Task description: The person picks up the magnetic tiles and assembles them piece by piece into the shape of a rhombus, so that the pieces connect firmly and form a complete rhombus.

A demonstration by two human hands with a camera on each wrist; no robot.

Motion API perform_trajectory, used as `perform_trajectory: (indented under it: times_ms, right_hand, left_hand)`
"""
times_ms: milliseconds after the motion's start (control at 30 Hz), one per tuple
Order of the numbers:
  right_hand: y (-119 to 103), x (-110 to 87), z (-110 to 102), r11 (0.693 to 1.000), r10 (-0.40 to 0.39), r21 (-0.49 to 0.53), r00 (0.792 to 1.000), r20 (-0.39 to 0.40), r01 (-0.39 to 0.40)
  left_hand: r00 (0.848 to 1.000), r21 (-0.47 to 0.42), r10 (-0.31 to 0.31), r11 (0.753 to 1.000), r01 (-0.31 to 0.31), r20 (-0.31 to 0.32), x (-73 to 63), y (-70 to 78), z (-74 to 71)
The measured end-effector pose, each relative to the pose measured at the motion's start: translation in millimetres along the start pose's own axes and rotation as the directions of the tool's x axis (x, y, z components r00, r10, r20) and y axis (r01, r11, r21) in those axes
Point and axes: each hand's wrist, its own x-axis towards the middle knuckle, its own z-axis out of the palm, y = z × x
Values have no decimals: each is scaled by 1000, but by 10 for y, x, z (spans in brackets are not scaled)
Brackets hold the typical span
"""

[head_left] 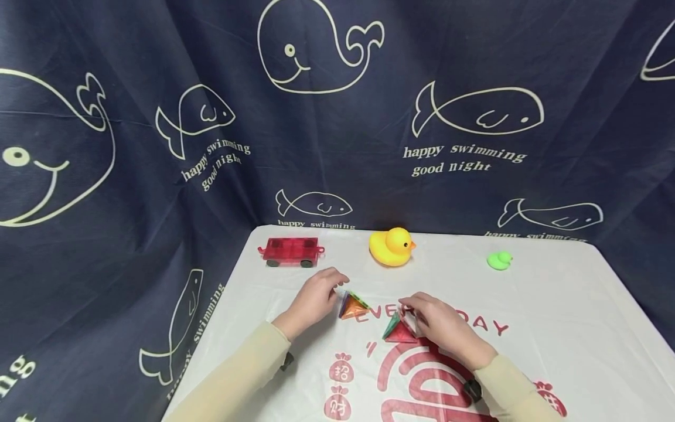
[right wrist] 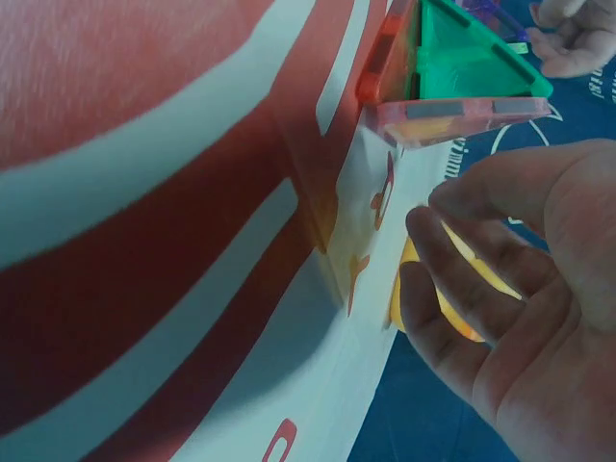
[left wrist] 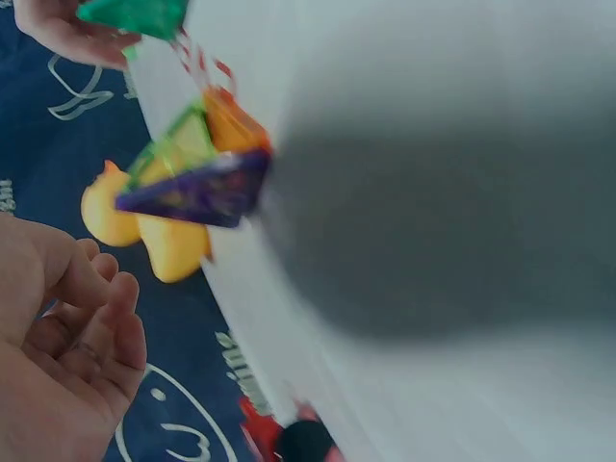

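On the white tablecloth stands a small pyramid of see-through triangular tiles [head_left: 354,308], with orange, green and purple sides. My left hand [head_left: 315,294] hovers just left of it, its fingers loosely bent and holding nothing. In the left wrist view a gap shows between that hand and the purple tile [left wrist: 207,190]. A second tile pyramid [head_left: 401,334], red, green and pink, is nearer me and to the right. Beside it is my right hand [head_left: 442,322]. The right wrist view shows these fingers [right wrist: 452,274] half bent, apart from the pink tile [right wrist: 462,117].
A red toy wagon base [head_left: 290,252] with black wheels is at the back left of the table. Behind the pyramids sits a yellow rubber duck [head_left: 389,248], and a small green duck [head_left: 498,261] is at the back right. A dark blue printed curtain [head_left: 337,146] hangs behind the table.
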Motion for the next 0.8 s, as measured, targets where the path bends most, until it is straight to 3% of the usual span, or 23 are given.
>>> perform_trajectory:
  times_ms: [133, 300, 433, 600, 800]
  right_hand:
    - [24, 16, 4, 996, -83, 17, 997, 6, 83]
    - [58, 37, 19, 982, -177, 75, 984, 32, 175]
    - [65, 50, 37, 977, -187, 122, 979, 79, 177]
    - [64, 56, 60, 978, -194, 98, 975, 104, 184]
    - [62, 52, 76, 984, -170, 70, 982, 87, 165]
  left_hand:
    - [999, 11, -33, 999, 33, 33, -32, -143, 50]
    - [997, -4, -26, 1000, 26, 76, -75, -208, 149]
    - [989, -3, -28, 1000, 29, 148, -94, -194, 229]
    - [974, 8, -29, 1000, 28, 227, -96, -162, 313]
    - [975, 17, -13, 1000, 9, 223, -85, -122, 349]
